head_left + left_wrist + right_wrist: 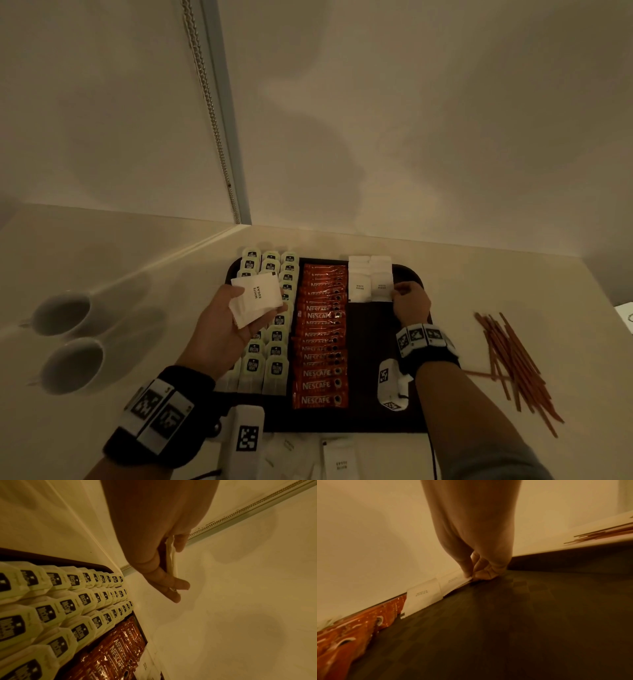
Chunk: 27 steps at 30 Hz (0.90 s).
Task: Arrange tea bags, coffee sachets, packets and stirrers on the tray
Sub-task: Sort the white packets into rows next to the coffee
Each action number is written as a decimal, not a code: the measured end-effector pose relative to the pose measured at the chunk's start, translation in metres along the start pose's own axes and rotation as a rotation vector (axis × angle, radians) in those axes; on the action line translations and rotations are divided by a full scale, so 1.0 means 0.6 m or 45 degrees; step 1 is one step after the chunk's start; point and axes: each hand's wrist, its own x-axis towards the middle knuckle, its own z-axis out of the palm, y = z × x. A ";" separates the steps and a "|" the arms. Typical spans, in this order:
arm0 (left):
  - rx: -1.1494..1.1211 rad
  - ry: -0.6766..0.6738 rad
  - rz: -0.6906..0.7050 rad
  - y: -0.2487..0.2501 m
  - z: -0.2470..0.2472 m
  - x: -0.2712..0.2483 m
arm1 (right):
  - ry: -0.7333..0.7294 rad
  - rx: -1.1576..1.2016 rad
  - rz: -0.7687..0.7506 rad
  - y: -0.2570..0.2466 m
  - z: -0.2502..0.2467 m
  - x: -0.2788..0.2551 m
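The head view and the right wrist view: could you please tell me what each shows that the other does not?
Only the head view shows the left hand holding white sugar packets, the tea bags and two cups. Only the right wrist view shows the right hand's fingertips pinching a packet's corner. Both show the tray, coffee sachets and stirrers.

Dim warm light – pale walls point(411, 120) meet at a corner above a cream counter point(120, 246).

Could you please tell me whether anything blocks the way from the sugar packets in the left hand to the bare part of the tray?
Nothing visible does: the white paper sugar packets reach the dark rectangular tray's bare floor over low red coffee sachets.
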 end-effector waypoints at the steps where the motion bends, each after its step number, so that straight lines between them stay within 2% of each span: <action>1: 0.002 0.005 0.007 -0.001 0.001 0.001 | 0.007 -0.009 0.001 -0.002 0.000 -0.001; 4: 0.029 0.014 0.023 -0.003 0.008 0.002 | 0.042 -0.012 -0.016 -0.016 -0.008 -0.008; 7: 0.090 0.023 0.069 -0.002 0.018 0.001 | 0.021 0.118 -0.140 -0.067 -0.020 -0.042; 8: 0.123 0.019 0.085 -0.002 0.021 0.002 | -0.071 0.198 -0.205 -0.095 -0.025 -0.065; 11: 0.229 0.010 0.156 -0.007 0.032 0.004 | -0.596 0.354 -0.458 -0.173 -0.036 -0.152; 13: 0.304 0.018 0.207 -0.010 0.039 0.004 | -0.844 0.476 -0.548 -0.206 -0.037 -0.199; 15: 0.415 0.037 0.273 -0.014 0.041 0.004 | -0.872 0.622 -0.608 -0.221 -0.033 -0.221; 17: 0.546 0.087 0.359 -0.013 0.038 0.005 | -0.780 0.608 -0.659 -0.224 -0.031 -0.225; 19: 0.611 0.136 0.439 -0.010 0.035 0.005 | -0.809 0.628 -0.587 -0.218 -0.030 -0.225; 23: 0.639 0.084 0.486 -0.006 0.034 0.000 | -0.980 1.071 -0.246 -0.204 -0.028 -0.234; 25: 0.718 0.089 0.539 -0.010 0.036 0.000 | -0.998 1.189 -0.165 -0.198 -0.026 -0.239; 27: 0.768 0.115 0.613 -0.011 0.040 0.000 | -1.011 1.172 -0.132 -0.194 -0.023 -0.246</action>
